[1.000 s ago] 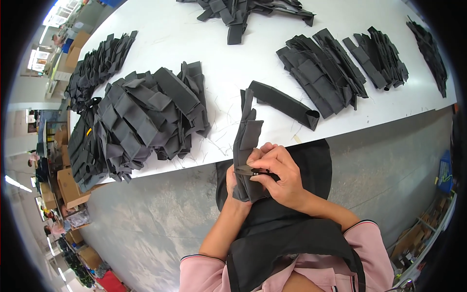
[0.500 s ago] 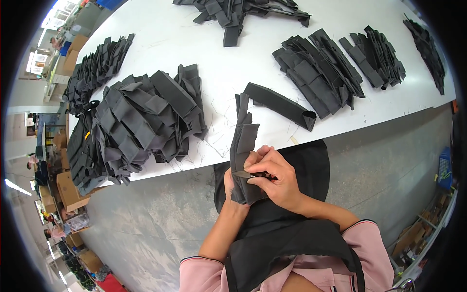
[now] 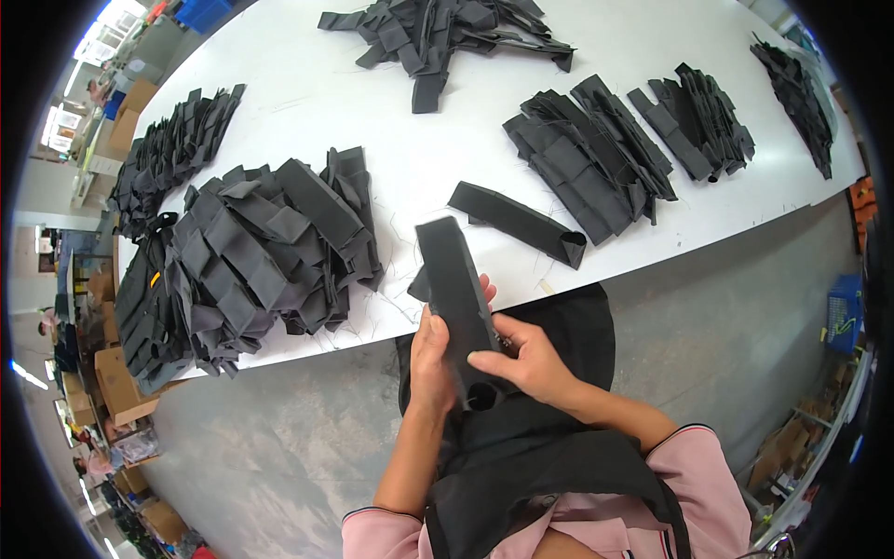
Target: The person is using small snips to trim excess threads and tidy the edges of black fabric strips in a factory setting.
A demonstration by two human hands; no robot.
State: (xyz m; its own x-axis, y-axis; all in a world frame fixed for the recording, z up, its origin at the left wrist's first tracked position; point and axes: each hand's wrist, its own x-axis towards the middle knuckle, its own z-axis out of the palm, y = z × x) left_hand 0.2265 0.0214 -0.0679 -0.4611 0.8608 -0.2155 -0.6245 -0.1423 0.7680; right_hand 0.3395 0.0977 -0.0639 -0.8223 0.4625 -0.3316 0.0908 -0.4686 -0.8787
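My left hand (image 3: 430, 365) is closed around a long black sewn fabric piece (image 3: 451, 284), which stands tilted over the table's near edge with its broad smooth side up. A dark round opening shows at its lower end, and a small flap sticks out on its left. My right hand (image 3: 535, 365) presses its thumb on the piece's lower right edge. Small dark thread snips (image 3: 507, 347) are tucked in that hand, mostly hidden by the fingers. Beyond my hands, a similar black fabric piece (image 3: 517, 222) lies alone on the white table (image 3: 419, 177).
A large heap of black fabric pieces (image 3: 265, 247) covers the table's left side, with a smaller pile (image 3: 172, 154) behind it. More bundles lie at right (image 3: 587, 163), and a loose pile (image 3: 433, 37) at the far side. Loose threads dot the tabletop. A blue crate (image 3: 844, 312) stands at far right.
The fabric piece has been turned over, from its flapped edge to its broad smooth side. My right hand has shifted to its lower edge, and the snips' blade no longer shows across it.
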